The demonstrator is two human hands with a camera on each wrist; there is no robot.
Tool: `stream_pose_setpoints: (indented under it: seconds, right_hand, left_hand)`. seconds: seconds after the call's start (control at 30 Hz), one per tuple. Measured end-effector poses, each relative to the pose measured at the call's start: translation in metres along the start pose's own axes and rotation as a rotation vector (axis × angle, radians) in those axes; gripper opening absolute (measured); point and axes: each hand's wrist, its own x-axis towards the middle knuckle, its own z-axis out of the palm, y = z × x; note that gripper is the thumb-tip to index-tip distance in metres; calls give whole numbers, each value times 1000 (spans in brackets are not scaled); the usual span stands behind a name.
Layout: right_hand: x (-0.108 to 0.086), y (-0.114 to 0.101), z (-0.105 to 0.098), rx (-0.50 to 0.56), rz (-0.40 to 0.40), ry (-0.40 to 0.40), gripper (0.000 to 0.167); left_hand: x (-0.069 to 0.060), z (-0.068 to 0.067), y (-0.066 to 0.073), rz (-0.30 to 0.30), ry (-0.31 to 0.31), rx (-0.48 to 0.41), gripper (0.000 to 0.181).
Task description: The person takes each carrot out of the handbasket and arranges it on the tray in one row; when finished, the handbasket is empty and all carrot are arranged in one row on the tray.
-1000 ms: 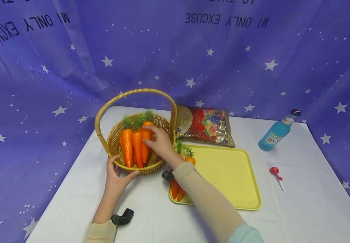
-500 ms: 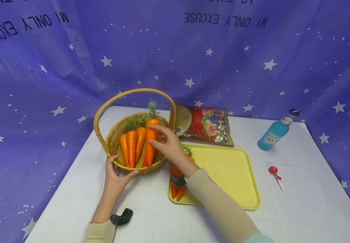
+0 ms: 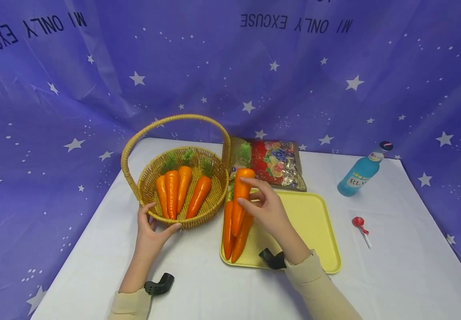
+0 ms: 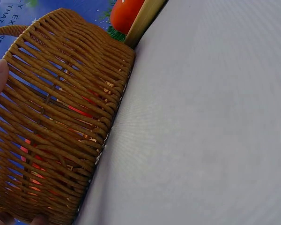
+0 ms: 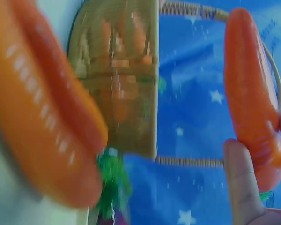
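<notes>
The person's two hands are well apart; the left hand [image 3: 150, 233] holds the wicker basket [image 3: 192, 223], fingertips at the rim on its near left side and thumb against its near wall; the left wrist view shows a digit pressed to the weave.

The right hand [image 3: 269, 209] pinches a carrot [image 3: 237, 211] near its thick end, thumb on one side and fingers on the other; its green top points away from the person and its tip points back toward them; it is over the near-left part of the yellow tray [image 3: 302, 231], in front of two carrots [image 3: 228, 235] lying there, just left of the right hand; whether it touches them cannot be told.

Beyond the left hand's fingers, four carrots lie inside the basket, leafy tops at the far side; three [image 3: 172, 195] lie close together on the left and one [image 3: 199, 197] lies apart, nearer the right hand; the basket's handle [image 3: 174, 119] arches above them.

Past the right hand, beyond the tray, lies a red and gold packet [image 3: 278, 160] printed with fruit; well to that hand's right stand a blue bottle [image 3: 359, 177] and, nearer the person, a red lollipop [image 3: 359, 224] lying down; a white cloth [image 3: 198, 284] spreads beneath both hands.
</notes>
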Motion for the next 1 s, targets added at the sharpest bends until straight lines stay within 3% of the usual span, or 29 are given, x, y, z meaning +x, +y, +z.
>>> stream_pose_setpoints:
  seconds: [0.23,0.4,0.53,0.83,1.0]
  right_hand:
    - [-22,18,-29,-172,96,38,49]
    - [-36,34,-37,-289,249,12,48]
    - [-44,46,-36,-344,315,-21,47]
    - [-52,61,-28,-484,329,-52,45]
    - [-52,63,-24,-518,311,-42,46]
  left_hand:
    - [-1,0,1,-3,-12,-15,90]
    - [-1,0,3,-12,-16,-9,91]
    - [-1,0,2,-17,-12,-2,90]
    - [0,0,4,-38,-16,1,92]
    - [-6,-1,22,-64,-21,-10,89]
